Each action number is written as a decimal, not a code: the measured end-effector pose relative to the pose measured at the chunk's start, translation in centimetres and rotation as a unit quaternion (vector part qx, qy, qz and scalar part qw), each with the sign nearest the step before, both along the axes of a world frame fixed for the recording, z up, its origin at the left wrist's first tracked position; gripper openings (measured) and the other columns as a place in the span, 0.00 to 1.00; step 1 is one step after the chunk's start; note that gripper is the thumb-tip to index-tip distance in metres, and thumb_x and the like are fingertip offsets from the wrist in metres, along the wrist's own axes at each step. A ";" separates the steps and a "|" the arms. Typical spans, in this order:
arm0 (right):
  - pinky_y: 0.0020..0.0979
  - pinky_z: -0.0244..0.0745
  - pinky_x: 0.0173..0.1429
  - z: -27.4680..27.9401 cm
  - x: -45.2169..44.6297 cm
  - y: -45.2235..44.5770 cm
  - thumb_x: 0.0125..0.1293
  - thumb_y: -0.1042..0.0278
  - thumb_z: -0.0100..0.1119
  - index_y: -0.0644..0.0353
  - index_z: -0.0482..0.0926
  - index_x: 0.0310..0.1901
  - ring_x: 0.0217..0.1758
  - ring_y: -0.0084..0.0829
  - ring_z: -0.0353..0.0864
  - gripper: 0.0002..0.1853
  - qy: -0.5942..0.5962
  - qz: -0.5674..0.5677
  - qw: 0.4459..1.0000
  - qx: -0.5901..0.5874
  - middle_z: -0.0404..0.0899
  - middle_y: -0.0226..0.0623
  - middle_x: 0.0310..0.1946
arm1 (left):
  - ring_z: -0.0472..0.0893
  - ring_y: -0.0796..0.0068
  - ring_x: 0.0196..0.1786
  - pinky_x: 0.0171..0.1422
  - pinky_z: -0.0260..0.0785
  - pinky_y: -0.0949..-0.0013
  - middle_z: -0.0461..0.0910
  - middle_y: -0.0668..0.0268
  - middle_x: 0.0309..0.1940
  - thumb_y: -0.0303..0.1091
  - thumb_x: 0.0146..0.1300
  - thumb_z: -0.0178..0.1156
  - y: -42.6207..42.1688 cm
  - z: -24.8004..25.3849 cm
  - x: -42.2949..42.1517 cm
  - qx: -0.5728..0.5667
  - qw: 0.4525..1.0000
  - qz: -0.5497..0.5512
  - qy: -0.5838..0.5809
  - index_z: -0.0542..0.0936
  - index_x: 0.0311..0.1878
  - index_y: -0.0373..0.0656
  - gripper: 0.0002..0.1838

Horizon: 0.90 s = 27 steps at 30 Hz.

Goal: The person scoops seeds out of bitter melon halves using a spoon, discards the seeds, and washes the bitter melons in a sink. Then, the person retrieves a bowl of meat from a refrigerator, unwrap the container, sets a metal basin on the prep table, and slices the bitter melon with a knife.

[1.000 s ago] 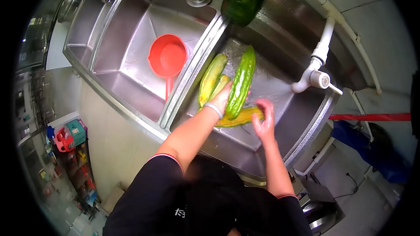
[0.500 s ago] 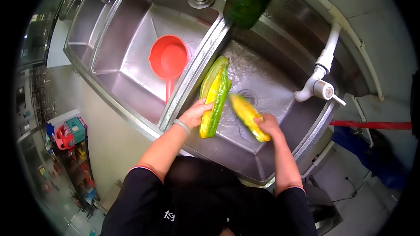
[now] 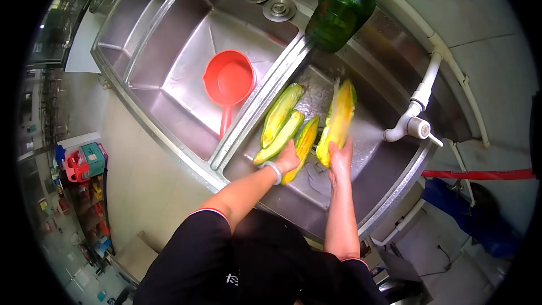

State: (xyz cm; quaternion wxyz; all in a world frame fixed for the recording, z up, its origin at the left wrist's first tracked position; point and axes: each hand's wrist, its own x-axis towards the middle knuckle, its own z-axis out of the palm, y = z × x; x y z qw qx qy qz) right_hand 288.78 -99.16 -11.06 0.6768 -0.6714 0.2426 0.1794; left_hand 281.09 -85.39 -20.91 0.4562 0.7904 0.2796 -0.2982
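Note:
My right hand (image 3: 340, 161) is closed round the lower end of a long yellow-green gourd piece (image 3: 340, 116), which is slightly blurred and raised over the right sink basin. My left hand (image 3: 288, 158) grips among the other pieces. A slim gourd piece (image 3: 282, 137) lies just left of its thumb, and a yellower gourd piece (image 3: 306, 142) with green edges lies just right. Its other fingers are mostly hidden. Another gourd piece (image 3: 282, 114) rests against the basin's left wall. Water sprays from the white tap (image 3: 409, 127) towards my right hand.
A red dipper (image 3: 230, 77) lies in the left sink basin (image 3: 189, 87), beyond the metal divider (image 3: 262, 99). On the back ledge stand a green pump bottle (image 3: 341, 14) and two round metal drain strainers (image 3: 269, 1). A red pipe (image 3: 480, 174) runs along the right.
The pieces by my left hand have spread apart. My right hand has swung its piece leftward and more upright. Water now sprays from the tap, and the view has shifted slightly.

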 end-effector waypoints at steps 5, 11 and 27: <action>0.36 0.68 0.64 -0.5 -3.1 -1.2 0.63 0.80 0.50 0.69 0.58 0.67 0.60 0.42 0.73 0.30 -0.031 0.025 0.999 -0.032 0.71 0.53 0.58 | 0.67 0.54 0.68 0.72 0.59 0.60 0.67 0.44 0.64 0.34 0.63 0.63 -2.5 4.8 5.3 -0.179 0.962 0.178 -0.100 0.53 0.73 0.33 0.40; 0.39 0.62 0.68 4.6 -4.8 0.6 0.65 0.76 0.49 0.70 0.52 0.71 0.65 0.49 0.70 0.33 -0.113 0.117 0.973 -0.163 0.68 0.61 0.62 | 0.79 0.69 0.46 0.49 0.75 0.65 0.78 0.57 0.47 0.38 0.69 0.57 -2.4 9.1 14.1 -0.322 0.922 0.174 -0.124 0.70 0.57 0.32 0.20; 0.32 0.75 0.51 -1.8 1.2 -3.4 0.67 0.68 0.59 0.68 0.73 0.57 0.47 0.30 0.79 0.20 0.021 -0.030 0.997 -0.062 0.79 0.39 0.48 | 0.80 0.64 0.51 0.58 0.71 0.62 0.82 0.55 0.48 0.42 0.67 0.56 -6.8 8.8 9.2 -0.266 0.941 0.177 -0.113 0.74 0.59 0.39 0.22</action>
